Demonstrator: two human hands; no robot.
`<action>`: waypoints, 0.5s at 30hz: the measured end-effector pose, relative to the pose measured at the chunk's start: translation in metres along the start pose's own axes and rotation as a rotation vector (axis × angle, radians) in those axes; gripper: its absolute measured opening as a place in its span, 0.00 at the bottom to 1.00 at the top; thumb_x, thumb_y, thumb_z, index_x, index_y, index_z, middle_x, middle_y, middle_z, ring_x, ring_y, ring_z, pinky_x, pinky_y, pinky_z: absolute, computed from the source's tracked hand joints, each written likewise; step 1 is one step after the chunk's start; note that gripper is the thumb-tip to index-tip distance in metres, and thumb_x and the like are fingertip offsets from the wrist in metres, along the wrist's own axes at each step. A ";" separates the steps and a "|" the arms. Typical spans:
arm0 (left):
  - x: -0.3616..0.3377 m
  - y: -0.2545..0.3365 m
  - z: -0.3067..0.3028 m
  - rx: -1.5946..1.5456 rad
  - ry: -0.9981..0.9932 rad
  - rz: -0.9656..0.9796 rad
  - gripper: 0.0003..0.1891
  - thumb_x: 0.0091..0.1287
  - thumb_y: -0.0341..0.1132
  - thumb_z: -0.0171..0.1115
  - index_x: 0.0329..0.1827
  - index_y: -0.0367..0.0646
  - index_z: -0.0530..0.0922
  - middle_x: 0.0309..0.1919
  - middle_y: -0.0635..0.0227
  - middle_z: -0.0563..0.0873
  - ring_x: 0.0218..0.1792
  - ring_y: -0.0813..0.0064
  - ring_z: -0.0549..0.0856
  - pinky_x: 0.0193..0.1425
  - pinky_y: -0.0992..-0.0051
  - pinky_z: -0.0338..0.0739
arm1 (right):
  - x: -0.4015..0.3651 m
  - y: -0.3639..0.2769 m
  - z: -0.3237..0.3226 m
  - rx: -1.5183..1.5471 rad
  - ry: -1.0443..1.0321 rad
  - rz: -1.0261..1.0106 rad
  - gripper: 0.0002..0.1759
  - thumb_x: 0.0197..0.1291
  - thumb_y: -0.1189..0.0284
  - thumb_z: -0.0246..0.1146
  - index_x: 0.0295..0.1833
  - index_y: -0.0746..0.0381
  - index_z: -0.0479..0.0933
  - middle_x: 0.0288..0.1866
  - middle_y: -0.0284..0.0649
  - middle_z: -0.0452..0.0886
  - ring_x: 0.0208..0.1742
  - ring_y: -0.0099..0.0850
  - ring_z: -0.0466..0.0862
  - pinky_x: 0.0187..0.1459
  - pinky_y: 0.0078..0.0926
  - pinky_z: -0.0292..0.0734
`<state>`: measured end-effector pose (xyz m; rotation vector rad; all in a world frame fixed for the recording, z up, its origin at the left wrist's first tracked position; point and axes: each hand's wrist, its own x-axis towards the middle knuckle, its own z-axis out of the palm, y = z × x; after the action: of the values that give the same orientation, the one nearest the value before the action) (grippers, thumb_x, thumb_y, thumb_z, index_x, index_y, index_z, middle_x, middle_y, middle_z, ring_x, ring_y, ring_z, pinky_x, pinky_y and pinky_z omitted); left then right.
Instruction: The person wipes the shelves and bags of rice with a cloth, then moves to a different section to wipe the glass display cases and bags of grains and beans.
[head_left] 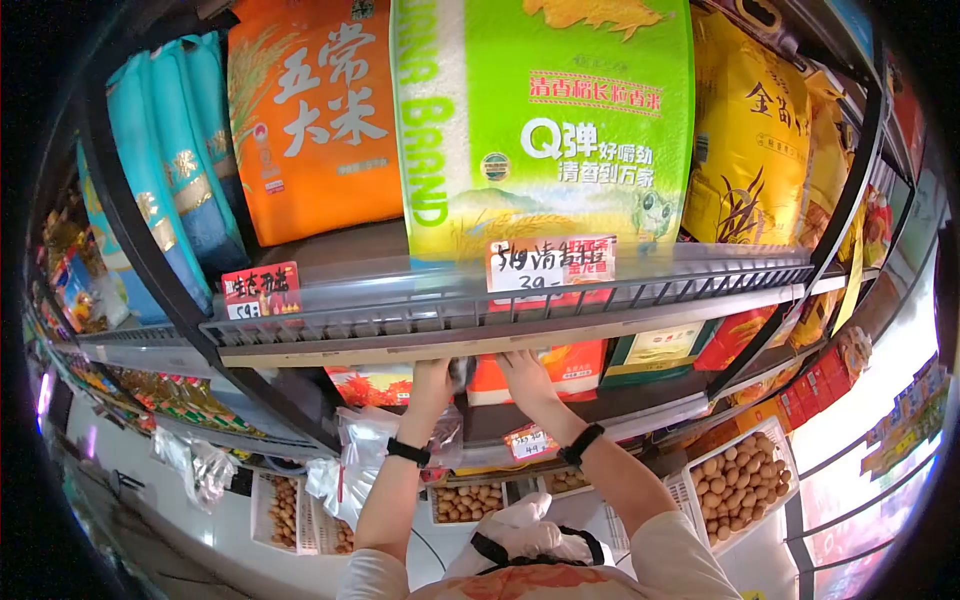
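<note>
Green "BRAND" bag, "39" card, left hand, right hand at shelf edge, grip I cannot tell

Both bare arms reach forward. The left forearm slants from 7 o'clock toward 12, the right forearm from 5 o'clock toward 11. The left hand and right hand sit near each other, apart, knuckles forward; their fingertips are largely hidden.
</note>
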<state>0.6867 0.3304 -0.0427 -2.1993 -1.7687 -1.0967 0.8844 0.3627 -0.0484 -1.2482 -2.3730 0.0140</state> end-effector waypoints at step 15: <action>-0.077 0.132 -0.138 -0.358 0.473 0.070 0.11 0.56 0.22 0.54 0.41 0.34 0.81 0.36 0.54 0.83 0.38 0.56 0.83 0.44 0.67 0.75 | -0.141 0.014 -0.189 0.807 0.155 -0.325 0.33 0.45 0.90 0.56 0.61 0.58 0.75 0.76 0.49 0.51 0.76 0.46 0.52 0.71 0.39 0.53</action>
<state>0.7358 0.1573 0.0571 -1.9165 -1.3664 -1.8471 1.0386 0.2233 0.0631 -0.4593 -2.0563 0.6714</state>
